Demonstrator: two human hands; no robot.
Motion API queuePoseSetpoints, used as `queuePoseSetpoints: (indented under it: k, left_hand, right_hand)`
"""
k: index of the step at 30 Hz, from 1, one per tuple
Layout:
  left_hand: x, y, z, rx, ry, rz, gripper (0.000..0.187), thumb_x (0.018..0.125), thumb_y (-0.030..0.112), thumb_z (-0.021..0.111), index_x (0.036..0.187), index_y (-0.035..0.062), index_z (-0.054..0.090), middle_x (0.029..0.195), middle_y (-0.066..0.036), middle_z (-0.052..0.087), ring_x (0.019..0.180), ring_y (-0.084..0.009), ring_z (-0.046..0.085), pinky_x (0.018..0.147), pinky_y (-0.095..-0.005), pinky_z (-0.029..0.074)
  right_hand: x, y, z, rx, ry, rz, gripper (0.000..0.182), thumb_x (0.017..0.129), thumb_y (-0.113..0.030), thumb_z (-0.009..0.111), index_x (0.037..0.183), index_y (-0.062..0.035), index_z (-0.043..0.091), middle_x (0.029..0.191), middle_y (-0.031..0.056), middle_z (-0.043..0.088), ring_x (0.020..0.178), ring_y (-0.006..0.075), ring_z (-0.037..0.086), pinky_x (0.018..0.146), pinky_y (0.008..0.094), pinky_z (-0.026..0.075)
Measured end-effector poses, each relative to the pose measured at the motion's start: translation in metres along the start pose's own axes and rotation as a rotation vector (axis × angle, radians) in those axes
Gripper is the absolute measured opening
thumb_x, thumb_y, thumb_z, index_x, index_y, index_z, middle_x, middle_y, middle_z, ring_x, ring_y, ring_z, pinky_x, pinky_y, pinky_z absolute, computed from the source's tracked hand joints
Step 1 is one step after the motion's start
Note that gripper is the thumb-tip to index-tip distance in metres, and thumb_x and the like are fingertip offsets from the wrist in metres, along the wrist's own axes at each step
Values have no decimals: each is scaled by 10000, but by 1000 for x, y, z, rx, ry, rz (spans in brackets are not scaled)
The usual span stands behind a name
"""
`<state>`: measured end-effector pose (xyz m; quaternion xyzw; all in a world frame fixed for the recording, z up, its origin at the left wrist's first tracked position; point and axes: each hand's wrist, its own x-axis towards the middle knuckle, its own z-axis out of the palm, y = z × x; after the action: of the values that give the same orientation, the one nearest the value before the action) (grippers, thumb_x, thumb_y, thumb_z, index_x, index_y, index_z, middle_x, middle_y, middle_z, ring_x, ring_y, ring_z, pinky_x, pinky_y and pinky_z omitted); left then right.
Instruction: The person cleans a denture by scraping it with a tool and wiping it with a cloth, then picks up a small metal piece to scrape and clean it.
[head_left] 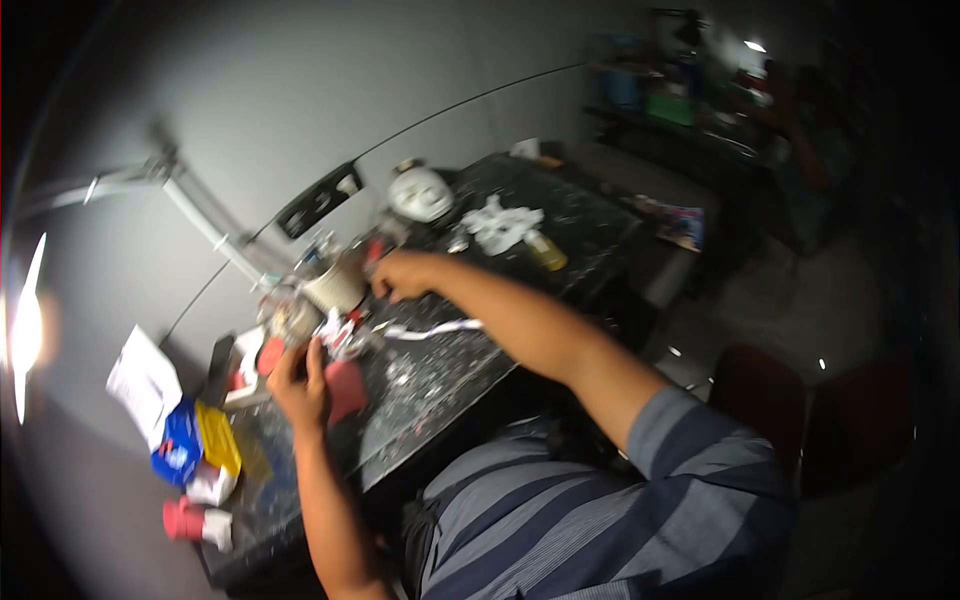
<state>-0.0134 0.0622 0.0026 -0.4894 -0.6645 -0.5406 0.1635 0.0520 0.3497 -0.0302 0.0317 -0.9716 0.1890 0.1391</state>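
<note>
My left hand (pixel 300 388) is raised above the left part of the dark table, its fingers bent around the edge of a red round piece (pixel 270 355). Just below that hand lies a flat pinkish-red block (pixel 345 390). Further back, my right hand (pixel 404 274) reaches across with curled fingers, beside a cream ribbed container (pixel 335 285) holding tools. A small red object (pixel 376 248) sits right behind those fingers. Blur hides whether anything is between them. Crumpled white and red wrapping (pixel 342 333) lies between both hands.
A white mask-like face form (pixel 420 194), torn white material (pixel 500 225) and a yellow bottle (pixel 545 251) are at the back. A blue and yellow packet (pixel 195 445) and a pink-and-white object (pixel 197 524) lie left. A lamp arm (pixel 205 220) extends along the wall.
</note>
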Motion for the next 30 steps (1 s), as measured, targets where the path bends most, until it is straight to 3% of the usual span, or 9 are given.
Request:
queuePoseSetpoints:
  k: [3,5,7,11,14,21,25,30]
  left_hand:
    - [0,-8,3,-16,-8,49,151,913,72,677,873,-73,693,724,-113,701,634,-103,616,611,-248,475]
    - [0,-8,3,0,-21,54,170,928,77,664,854,-75,673,689,-71,667,613,-77,561,581,-230,443]
    - [-1,-4,6,-47,-9,58,182,934,77,660,838,-78,662,678,-47,651,599,-66,531,563,-225,422]
    - [-1,0,6,-43,-14,52,185,936,73,658,833,-81,657,669,-36,640,586,-57,502,541,-226,398]
    - [-1,-1,5,-26,-26,29,170,935,59,654,830,-75,660,649,-29,611,568,-48,454,515,-231,363]
    - [0,6,5,23,-29,60,165,919,67,674,828,-71,677,699,-78,676,617,-80,567,574,-232,446]
    - [-1,10,3,38,-28,67,145,895,59,697,834,-71,676,677,-91,664,616,-86,568,589,-252,458]
    - [1,4,4,52,6,62,203,867,107,736,765,-51,660,588,-81,588,519,-96,511,510,-253,398]
  right_hand:
    - [-4,-8,-6,-13,0,12,367,701,-71,814,1058,-109,739,993,121,725,916,294,692,817,386,537]
    - [-3,-11,-9,-85,-47,12,374,710,-85,807,1076,-126,743,1009,127,724,940,308,685,835,399,534]
    - [-2,-10,-9,-74,-58,71,364,707,-101,819,1062,-120,744,994,83,737,929,271,694,792,389,543]
    - [-3,-13,-12,-18,-47,70,334,712,-96,814,1038,-112,742,942,120,721,908,304,682,793,410,534]
    - [2,-9,-11,3,-72,95,348,694,-79,828,1029,-81,731,940,109,724,899,285,686,779,395,538]
    - [3,-1,-6,131,-21,114,378,657,-67,863,1003,-62,711,942,97,731,889,232,696,741,364,552]
    - [7,12,5,223,59,57,442,597,-2,879,969,-55,645,922,82,707,873,210,681,730,352,548]
    - [0,6,-2,338,59,83,368,682,123,757,974,-16,582,833,79,669,779,200,690,636,331,549]
